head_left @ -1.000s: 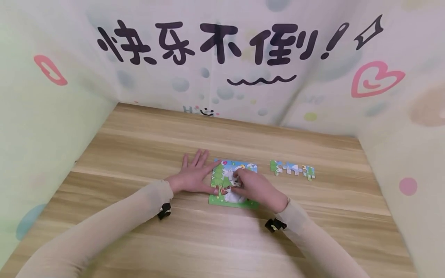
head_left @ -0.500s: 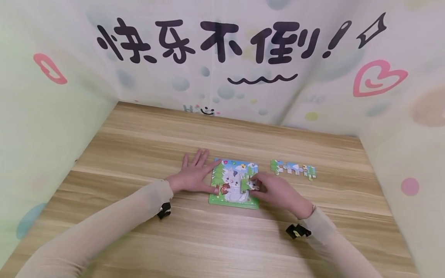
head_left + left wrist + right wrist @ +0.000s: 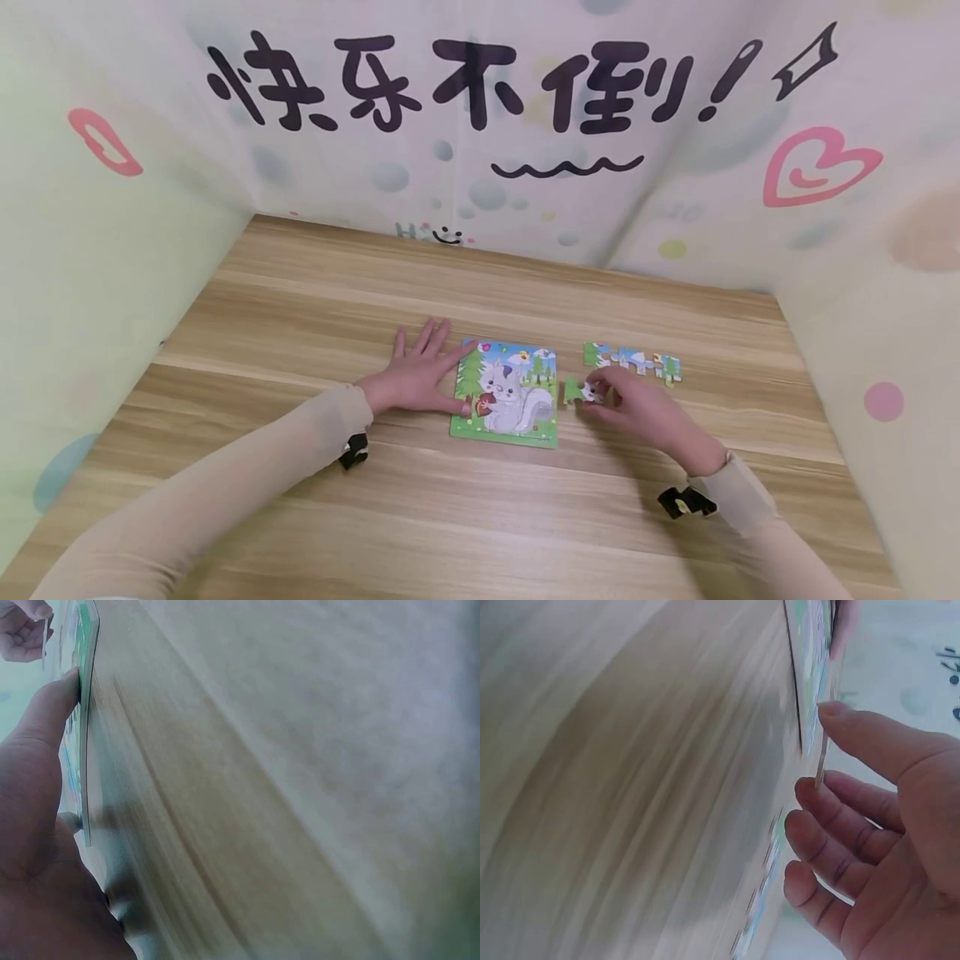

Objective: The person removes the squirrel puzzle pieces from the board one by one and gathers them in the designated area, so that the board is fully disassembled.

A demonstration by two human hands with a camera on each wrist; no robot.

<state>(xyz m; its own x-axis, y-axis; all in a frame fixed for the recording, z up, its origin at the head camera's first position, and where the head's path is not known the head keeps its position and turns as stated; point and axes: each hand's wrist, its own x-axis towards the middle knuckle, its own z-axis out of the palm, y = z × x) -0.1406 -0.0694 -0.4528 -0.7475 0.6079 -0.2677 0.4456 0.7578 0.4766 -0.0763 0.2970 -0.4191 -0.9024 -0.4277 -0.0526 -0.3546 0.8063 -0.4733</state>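
In the head view a square puzzle board point(image 3: 517, 396) with a grey squirrel picture lies mid-table. My left hand point(image 3: 412, 381) is spread flat, its thumb and index finger resting on the board's left edge. Just right of the board, my right hand point(image 3: 652, 412) pinches a puzzle piece point(image 3: 576, 392) showing green and part of a grey animal. The right wrist view shows that piece point(image 3: 823, 759) edge-on between thumb and fingertips, raised off the table. From the left wrist, my left thumb point(image 3: 52, 709) presses on the board's rim point(image 3: 85, 735).
Several loose puzzle pieces point(image 3: 632, 360) lie in a row behind my right hand. The wooden table point(image 3: 465, 517) is bordered by a printed curtain point(image 3: 465, 192) at the back and both sides.
My right hand has lifted a puzzle piece off the squirrel picture and carried it right, past the board's edge, towards the loose pieces. The left hand has stayed on the board.
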